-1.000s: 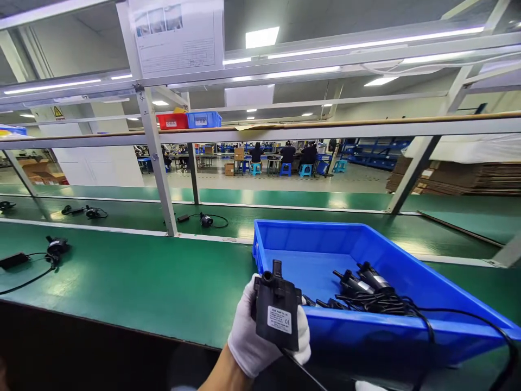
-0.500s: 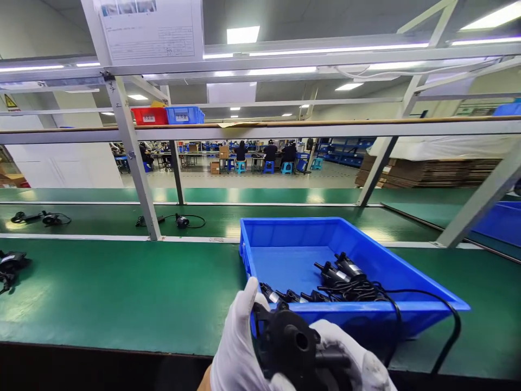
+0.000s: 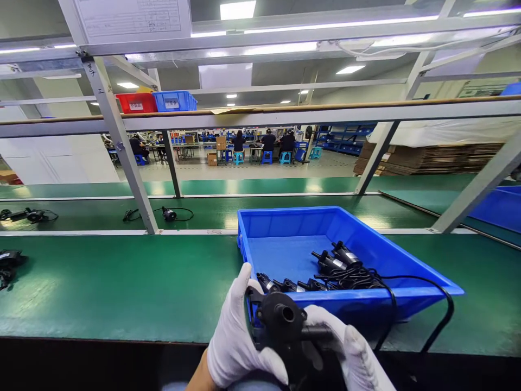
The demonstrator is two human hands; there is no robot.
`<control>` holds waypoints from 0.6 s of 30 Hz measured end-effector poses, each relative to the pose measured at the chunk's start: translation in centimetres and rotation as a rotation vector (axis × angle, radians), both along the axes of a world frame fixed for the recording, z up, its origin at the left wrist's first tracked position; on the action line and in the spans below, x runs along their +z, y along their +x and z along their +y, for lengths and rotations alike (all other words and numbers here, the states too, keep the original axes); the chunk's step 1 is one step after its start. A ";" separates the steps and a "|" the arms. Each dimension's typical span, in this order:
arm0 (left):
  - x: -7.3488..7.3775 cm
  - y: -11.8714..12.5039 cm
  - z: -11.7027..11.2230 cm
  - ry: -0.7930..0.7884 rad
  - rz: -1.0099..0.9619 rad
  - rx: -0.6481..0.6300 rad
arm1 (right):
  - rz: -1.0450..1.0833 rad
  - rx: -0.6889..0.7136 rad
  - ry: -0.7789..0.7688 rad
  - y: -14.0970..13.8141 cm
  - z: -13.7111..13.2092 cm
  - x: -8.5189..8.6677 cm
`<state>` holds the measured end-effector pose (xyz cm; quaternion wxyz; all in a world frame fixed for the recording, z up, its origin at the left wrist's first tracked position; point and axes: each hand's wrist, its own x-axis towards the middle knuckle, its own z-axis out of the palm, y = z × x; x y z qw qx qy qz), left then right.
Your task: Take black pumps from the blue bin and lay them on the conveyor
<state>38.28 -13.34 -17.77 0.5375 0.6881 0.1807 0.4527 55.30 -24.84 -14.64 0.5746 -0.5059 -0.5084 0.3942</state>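
Observation:
Both my hands wear white gloves. My left hand [image 3: 238,331] is wrapped round the left side of a black pump [image 3: 280,320], its thumb pointing up along the edge. On the other side, my right hand [image 3: 345,342] grips the same pump near its side pipe. The pump's round face, with a short open nozzle, is turned up toward me; its lower part is dark and hard to make out. Just beyond stands a blue bin [image 3: 285,217], where several black pumps [image 3: 342,260] with labels and coiled cable lie. One thick black cable [image 3: 448,309] hangs over its front rim.
The bin stands on a green bench [image 3: 122,282]. Black parts [image 3: 10,266] lie at its left end, and cabled parts [image 3: 169,213] lie on the belt behind. A slanted metal post [image 3: 122,146] holds a shelf with a red box [image 3: 136,103] and a blue box [image 3: 175,101]. People sit far off.
The view has tilted down slightly, so the bench and bin appear higher. More of both hands and the pump shows now. The grip on the pump stays much the same.

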 end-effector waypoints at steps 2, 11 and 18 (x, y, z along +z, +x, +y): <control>0.6 0.1 -0.3 -0.007 0.045 0.016 | -0.012 -0.025 -0.039 0.5 0.3 -0.3; 0.4 -1.4 -0.5 0.383 0.043 0.072 | -0.351 -0.041 0.212 2.7 1.1 -0.1; -1.3 -3.5 2.6 0.436 -0.065 0.325 | -0.448 0.070 0.490 5.1 1.0 -0.8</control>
